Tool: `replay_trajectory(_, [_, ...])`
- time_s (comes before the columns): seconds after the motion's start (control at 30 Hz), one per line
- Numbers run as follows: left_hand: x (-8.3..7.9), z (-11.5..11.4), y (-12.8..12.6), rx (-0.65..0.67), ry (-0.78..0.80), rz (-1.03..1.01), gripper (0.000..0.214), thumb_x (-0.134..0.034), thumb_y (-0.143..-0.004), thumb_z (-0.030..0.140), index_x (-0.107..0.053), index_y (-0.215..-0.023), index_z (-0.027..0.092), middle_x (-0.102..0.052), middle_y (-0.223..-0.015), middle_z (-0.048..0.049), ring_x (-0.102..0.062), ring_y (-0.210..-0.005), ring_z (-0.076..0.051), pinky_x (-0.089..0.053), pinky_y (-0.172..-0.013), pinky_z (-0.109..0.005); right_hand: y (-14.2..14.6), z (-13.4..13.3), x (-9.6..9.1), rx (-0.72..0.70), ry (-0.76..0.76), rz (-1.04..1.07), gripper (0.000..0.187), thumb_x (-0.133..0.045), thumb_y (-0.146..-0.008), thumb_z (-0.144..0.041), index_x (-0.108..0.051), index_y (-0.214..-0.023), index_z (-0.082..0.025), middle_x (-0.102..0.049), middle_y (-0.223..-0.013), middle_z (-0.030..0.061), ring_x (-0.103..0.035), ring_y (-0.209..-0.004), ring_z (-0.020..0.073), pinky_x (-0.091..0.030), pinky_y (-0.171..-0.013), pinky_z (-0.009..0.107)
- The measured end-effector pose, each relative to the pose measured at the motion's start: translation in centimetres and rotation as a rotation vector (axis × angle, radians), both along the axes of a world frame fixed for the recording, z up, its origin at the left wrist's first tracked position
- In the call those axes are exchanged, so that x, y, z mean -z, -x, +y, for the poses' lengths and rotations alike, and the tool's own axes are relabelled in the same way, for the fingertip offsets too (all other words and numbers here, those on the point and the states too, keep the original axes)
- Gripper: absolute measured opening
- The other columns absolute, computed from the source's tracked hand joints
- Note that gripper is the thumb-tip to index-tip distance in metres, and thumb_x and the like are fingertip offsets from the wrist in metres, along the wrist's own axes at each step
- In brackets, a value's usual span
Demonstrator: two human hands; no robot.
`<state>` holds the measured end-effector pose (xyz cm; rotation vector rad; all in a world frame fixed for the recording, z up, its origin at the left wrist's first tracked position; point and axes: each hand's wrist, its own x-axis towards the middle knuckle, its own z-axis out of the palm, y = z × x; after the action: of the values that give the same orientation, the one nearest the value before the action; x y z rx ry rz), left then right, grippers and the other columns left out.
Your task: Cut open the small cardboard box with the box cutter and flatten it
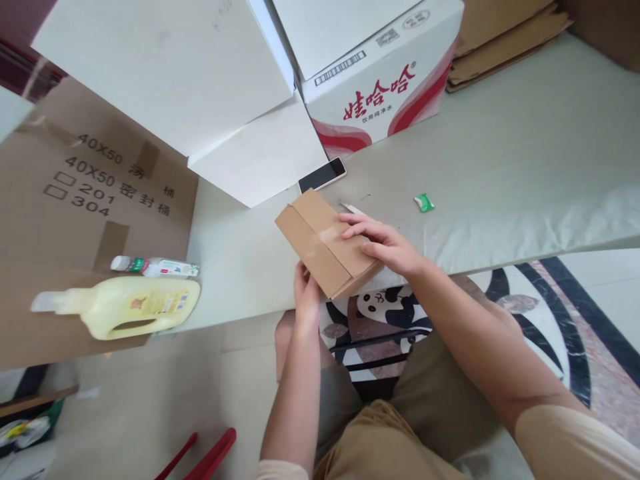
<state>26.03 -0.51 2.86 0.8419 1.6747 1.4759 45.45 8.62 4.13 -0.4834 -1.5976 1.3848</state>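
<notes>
A small brown cardboard box [313, 237] lies at the table's near edge, its top flaps closed along a seam with a shiny patch that looks like clear tape. At its near left corner, my left hand [307, 297] grips the side, with some fingers hidden behind the box. My right hand [385, 247] holds the opposite side, thumb and fingers over the top edge. Just past the right fingers lies a thin white tool [351, 209], partly covered, whose kind I cannot make out. Behind the box is a phone [323, 176] with a dark screen.
Large white cartons [380, 100] stand behind the phone. A big brown carton [100, 180] is at left, near a yellow jug [145, 303] and a small bottle [160, 267]. A green packet [424, 202] lies to the right. Flattened cardboard [505, 47] is stacked at the back right.
</notes>
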Motion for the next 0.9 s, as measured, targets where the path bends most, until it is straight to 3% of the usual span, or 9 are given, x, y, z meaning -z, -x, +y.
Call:
replay_trajectory(0.07, [-0.6, -0.1, 0.6, -0.108, -0.112, 0.141, 0.045, -0.067, -0.084, 0.044, -0.062, -0.124, 0.023, -0.061, -0.138, -0.0120, -0.055, -0.132, -0.029, -0.046, -0.108, -0.045, 0.1, 0.0, 0.1, -0.045, -0.003, -0.040, 0.025, -0.059, -0.090, -0.039, -0.072, -0.109, -0.028, -0.052, -0.152, 0.0055, -0.044, -0.142, 0.0302, -0.032, -0.116, 0.053])
replay_trajectory(0.13, [-1.5, 0.1, 1.2, -0.107, -0.248, 0.307, 0.046, -0.061, -0.089, 0.045, -0.058, -0.130, 0.025, -0.053, -0.147, -0.0110, -0.046, -0.140, -0.027, -0.039, -0.115, -0.045, 0.2, -0.1, 0.1, -0.071, -0.002, -0.054, 0.025, -0.058, -0.090, -0.037, -0.071, -0.110, -0.028, -0.050, -0.154, 0.0051, -0.044, -0.142, 0.0304, -0.033, -0.115, 0.053])
replay_trajectory(0.27, [-2.4, 1.5, 1.4, 0.168, -0.374, 0.703, 0.042, -0.051, -0.095, 0.049, -0.066, -0.126, 0.024, -0.056, -0.144, -0.0106, -0.041, -0.144, -0.029, -0.031, -0.120, -0.048, 0.4, -0.3, -0.1, -0.024, 0.005, -0.046, 0.025, -0.056, -0.089, -0.035, -0.071, -0.108, -0.027, -0.054, -0.150, 0.0043, -0.046, -0.141, 0.0281, -0.033, -0.116, 0.049])
replay_trajectory(0.33, [-1.9, 2.1, 1.1, 0.187, -0.457, 0.796, 0.045, -0.043, -0.098, 0.049, -0.070, -0.120, 0.022, -0.063, -0.134, -0.0112, -0.044, -0.139, -0.029, -0.030, -0.120, -0.050, 0.4, -0.1, 0.0, 0.050, 0.062, -0.058, 0.029, -0.052, -0.090, -0.037, -0.071, -0.109, -0.026, -0.061, -0.141, 0.0056, -0.052, -0.134, 0.0270, -0.038, -0.113, 0.048])
replay_trajectory(0.4, [-1.2, 2.4, 0.9, 0.138, -0.536, 0.812, 0.048, -0.037, -0.100, 0.047, -0.072, -0.120, 0.021, -0.065, -0.129, -0.0117, -0.048, -0.134, -0.028, -0.030, -0.119, -0.050, 0.3, 0.2, 0.3, 0.181, 0.152, -0.149, 0.033, -0.048, -0.091, -0.039, -0.070, -0.110, -0.023, -0.069, -0.128, 0.0080, -0.060, -0.122, 0.0267, -0.044, -0.105, 0.046])
replay_trajectory(0.47, [-0.5, 2.3, 0.7, 0.106, -0.562, 0.813, 0.048, -0.036, -0.101, 0.045, -0.072, -0.121, 0.021, -0.065, -0.128, -0.0115, -0.049, -0.132, -0.027, -0.030, -0.119, -0.049, 0.1, 0.7, 0.8, 0.360, 0.198, -0.377, 0.036, -0.047, -0.089, -0.036, -0.070, -0.111, -0.019, -0.071, -0.117, 0.0108, -0.064, -0.112, 0.0278, -0.048, -0.098, 0.045])
replay_trajectory(0.57, [-0.3, 2.0, 0.6, 0.085, -0.545, 0.831, 0.049, -0.036, -0.100, 0.046, -0.072, -0.122, 0.021, -0.065, -0.128, -0.0110, -0.049, -0.131, -0.027, -0.029, -0.119, -0.048, -0.2, 1.2, 1.7, 0.544, 0.112, -0.844, 0.038, -0.050, -0.086, -0.030, -0.069, -0.116, -0.016, -0.069, -0.119, 0.0159, -0.063, -0.109, 0.0321, -0.049, -0.091, 0.045])
replay_trajectory(0.7, [-0.5, 1.8, 0.6, 0.072, -0.511, 0.814, 0.051, -0.035, -0.099, 0.049, -0.072, -0.121, 0.021, -0.066, -0.127, -0.0111, -0.050, -0.130, -0.027, -0.029, -0.119, -0.048, 0.0, 1.6, 2.0, 0.448, 0.036, -1.161, 0.041, -0.051, -0.087, -0.030, -0.066, -0.124, -0.019, -0.071, -0.115, 0.0151, -0.064, -0.105, 0.0329, -0.048, -0.083, 0.041])
replay_trajectory(0.9, [-0.6, 1.6, 0.6, 0.081, -0.484, 0.779, 0.052, -0.036, -0.098, 0.052, -0.072, -0.121, 0.021, -0.065, -0.128, -0.0115, -0.047, -0.132, -0.028, -0.027, -0.120, -0.049, 0.6, 1.5, 1.7, 0.437, 0.019, -1.199, 0.050, -0.053, -0.088, -0.034, -0.058, -0.136, -0.020, -0.069, -0.120, 0.0152, -0.063, -0.105, 0.0331, -0.047, -0.084, 0.042])
